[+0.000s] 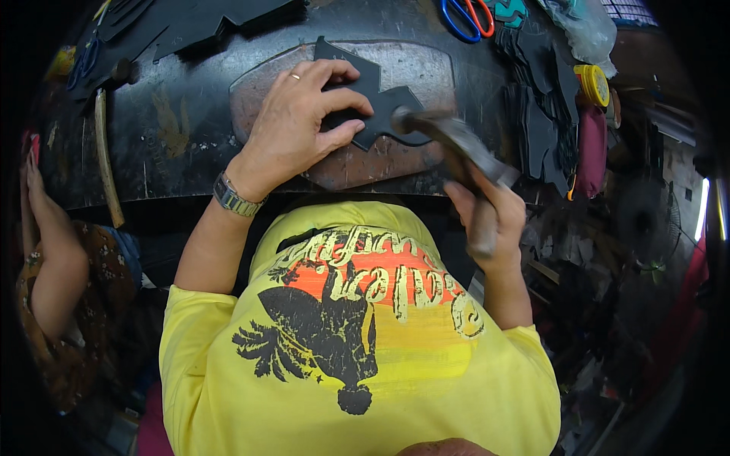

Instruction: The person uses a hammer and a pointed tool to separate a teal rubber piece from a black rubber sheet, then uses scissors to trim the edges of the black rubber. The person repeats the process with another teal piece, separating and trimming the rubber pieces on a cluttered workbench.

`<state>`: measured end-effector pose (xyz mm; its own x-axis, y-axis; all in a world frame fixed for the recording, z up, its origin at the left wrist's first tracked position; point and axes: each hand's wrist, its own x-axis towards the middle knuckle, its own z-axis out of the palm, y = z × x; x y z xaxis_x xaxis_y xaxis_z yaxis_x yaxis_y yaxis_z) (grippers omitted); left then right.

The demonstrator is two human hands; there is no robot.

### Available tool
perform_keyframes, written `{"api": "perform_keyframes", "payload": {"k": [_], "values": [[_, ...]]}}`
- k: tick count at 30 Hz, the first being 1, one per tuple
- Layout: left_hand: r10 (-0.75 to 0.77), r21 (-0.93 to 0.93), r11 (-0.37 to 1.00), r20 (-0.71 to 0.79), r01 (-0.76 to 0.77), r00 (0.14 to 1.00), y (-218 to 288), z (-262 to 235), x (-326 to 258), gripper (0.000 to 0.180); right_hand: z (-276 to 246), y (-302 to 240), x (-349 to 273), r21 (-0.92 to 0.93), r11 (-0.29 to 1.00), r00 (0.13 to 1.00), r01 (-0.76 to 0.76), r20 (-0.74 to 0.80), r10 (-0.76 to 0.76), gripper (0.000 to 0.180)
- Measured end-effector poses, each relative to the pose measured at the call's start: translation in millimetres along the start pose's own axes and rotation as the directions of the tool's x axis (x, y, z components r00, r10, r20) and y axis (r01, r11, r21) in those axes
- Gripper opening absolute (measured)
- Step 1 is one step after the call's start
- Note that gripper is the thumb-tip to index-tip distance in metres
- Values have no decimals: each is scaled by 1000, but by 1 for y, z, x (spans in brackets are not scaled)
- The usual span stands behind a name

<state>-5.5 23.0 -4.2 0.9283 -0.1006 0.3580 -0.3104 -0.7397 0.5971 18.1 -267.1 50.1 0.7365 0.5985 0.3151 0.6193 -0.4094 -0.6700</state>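
A black, flat, leather-like cut piece [391, 101] with a jagged outline lies on a worn brown slab [353, 169] on the dark table. Curled over its left part is my left hand [304, 114], fingertips and thumb pressing it down. My right hand [494, 216] is closed round the handle of a hammer [449, 137]. The hammer's round face is at the right part of the piece; whether it touches cannot be made out. The hammer is slightly blurred.
Stacked black cut pieces [536, 114] lie at the right, beside a yellow tape measure [593, 85] and a maroon pouch [591, 152]. Blue-and-red-handled scissors [468, 19] lie at the far edge. Left is another hammer [106, 152]; beyond it, another person's arm [57, 243].
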Motion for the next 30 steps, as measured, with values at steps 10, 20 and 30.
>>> {"api": "perform_keyframes", "payload": {"k": [10, 20, 30], "values": [[77, 226, 968, 127, -105, 989, 26, 0, -7, 34, -29, 1, -13, -59, 980, 982, -190, -16, 189, 44], [120, 111, 982, 235, -150, 965, 39, 3, -5, 44, -18, 14, -23, 85, 947, 951, -309, 57, 305, 48], [136, 248, 942, 339, -228, 931, 53, 5, -4, 60, -20, 25, -22, -16, 969, 967, -248, 51, 249, 47]]}}
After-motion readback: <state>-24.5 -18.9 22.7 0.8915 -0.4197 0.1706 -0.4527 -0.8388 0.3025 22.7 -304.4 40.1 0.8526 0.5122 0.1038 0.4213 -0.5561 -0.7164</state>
